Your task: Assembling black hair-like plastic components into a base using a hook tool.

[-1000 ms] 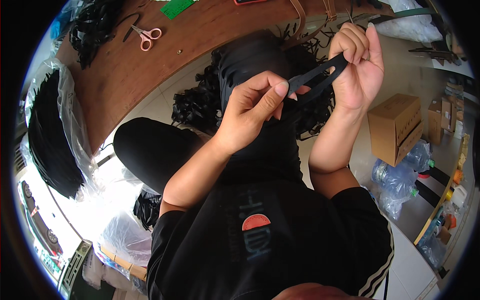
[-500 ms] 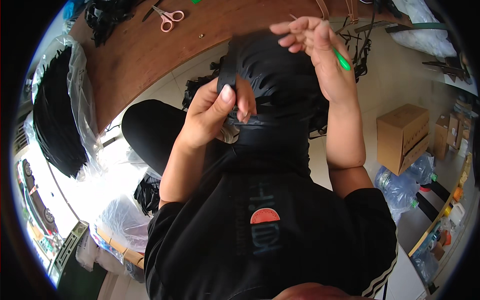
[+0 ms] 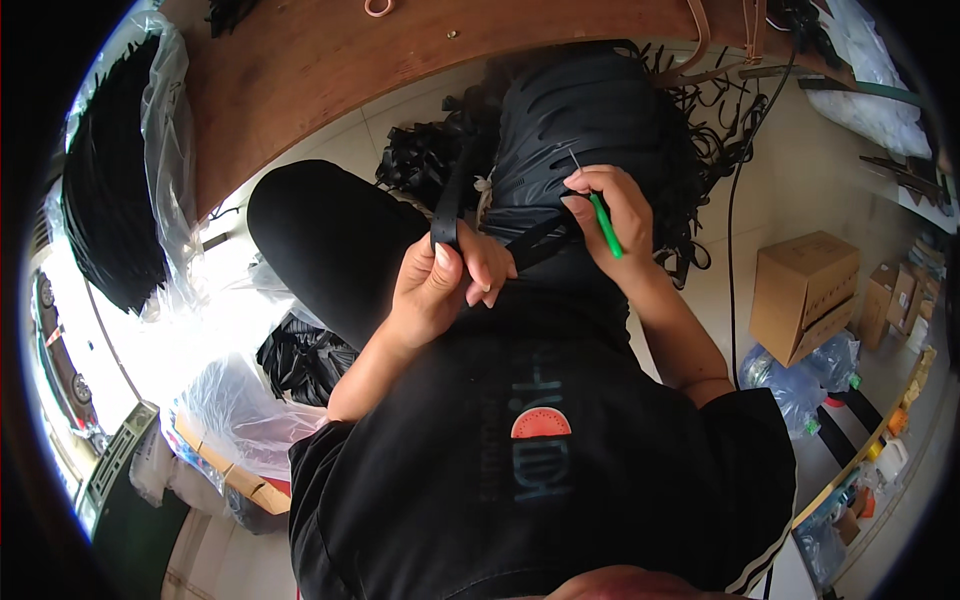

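A flat black strap (image 3: 447, 212) is pinched between the thumb and fingers of my left hand (image 3: 430, 290), and one length of it rises above the hand. Another black length (image 3: 545, 245) runs from near that hand toward my right hand (image 3: 622, 215). Closed in my right hand is a slim green-handled pointed tool (image 3: 606, 228), its thin metal tip sticking out past the fingers. Both hands are over my lap, where a thick bundle of black strips (image 3: 585, 110) lies just beyond them.
A brown table (image 3: 300, 85) curves across the far side, with a pink scissors handle (image 3: 380, 7) at the top. Loose black strips (image 3: 430, 150) lie on the floor. A cardboard box (image 3: 805, 300) stands right; bagged black strips (image 3: 112, 180) hang left.
My right hand has come down and nearer with the green-handled tool. My left hand has lowered slightly, still gripping the strap. The view has shifted, so less of the scissors shows.
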Available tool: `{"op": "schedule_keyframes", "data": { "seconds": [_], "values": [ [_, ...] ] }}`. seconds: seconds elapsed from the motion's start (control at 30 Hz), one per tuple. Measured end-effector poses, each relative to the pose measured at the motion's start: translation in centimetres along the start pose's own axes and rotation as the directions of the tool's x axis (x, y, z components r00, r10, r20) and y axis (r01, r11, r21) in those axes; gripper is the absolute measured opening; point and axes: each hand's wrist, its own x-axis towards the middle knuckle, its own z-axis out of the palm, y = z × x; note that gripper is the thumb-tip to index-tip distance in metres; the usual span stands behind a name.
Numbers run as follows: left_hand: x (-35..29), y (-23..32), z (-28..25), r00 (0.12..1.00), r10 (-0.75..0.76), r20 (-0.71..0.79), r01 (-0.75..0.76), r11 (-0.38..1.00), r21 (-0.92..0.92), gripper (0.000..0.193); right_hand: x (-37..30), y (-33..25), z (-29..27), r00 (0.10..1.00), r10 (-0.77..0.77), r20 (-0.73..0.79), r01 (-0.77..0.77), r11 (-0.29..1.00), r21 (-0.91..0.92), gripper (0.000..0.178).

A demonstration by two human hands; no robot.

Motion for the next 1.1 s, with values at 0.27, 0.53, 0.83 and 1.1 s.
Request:
{"op": "schedule_keyframes", "data": {
  "seconds": [0.27, 0.53, 0.83, 1.1],
  "values": [
    [-3.5, 4.2, -8.6, 0.862, 0.200, -0.466, -0.288, 0.949, -0.125, 0.033, -1.8, 2.6, 3.3, 0.999, -0.005, -0.033, -0.012, 0.868, -0.497, 0.024],
    [-23.8, 26.7, -19.4, 0.341, 0.824, -0.452, -0.546, 0.566, 0.618, 0.038, -2.2, 2.8, 2.5, 0.998, 0.038, -0.046, -0.057, 0.825, -0.563, 0.022],
    [-11.1, 18.8, -9.5, 0.819, 0.500, -0.283, -0.203, 0.712, 0.672, 0.040, 0.8, -0.5, -0.2, 0.964, 0.165, -0.210, -0.169, 0.986, -0.001, 0.009],
    [6.9, 4.1, -7.6, 0.851, -0.461, -0.252, 0.319, 0.073, 0.945, 0.031, 3.6, 3.4, -5.8, 0.766, 0.342, -0.544, -0.254, 0.939, 0.233, 0.013]
  ]
}}
